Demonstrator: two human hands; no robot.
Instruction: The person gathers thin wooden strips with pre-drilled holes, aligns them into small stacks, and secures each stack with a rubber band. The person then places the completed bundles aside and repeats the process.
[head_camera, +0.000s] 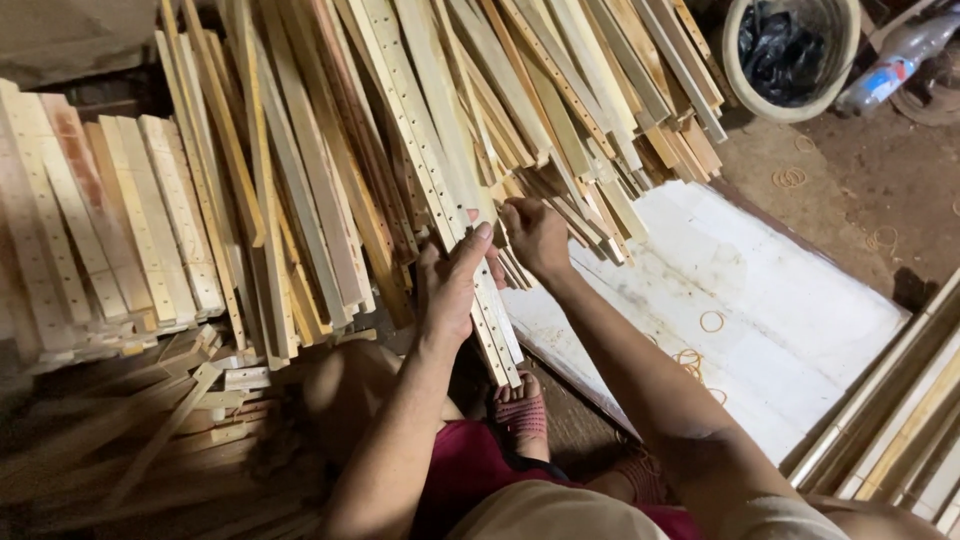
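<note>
The left hand (447, 282) is curled loosely, thumb raised, its fingers wrapped on a small bundle of perforated wooden slats (487, 318) whose lower ends hang over the person's lap. The right hand (533, 236) is closed in a fist on the ends of thin slats at the edge of the big slat pile (420, 110), just beside the left. The slats are too many to count. One white board (790, 310) lies on the floor to the right, with several rubber bands (711, 321) on it. One lined bucket (790, 55) and one plastic bottle (895, 55) stand at the top right.
</note>
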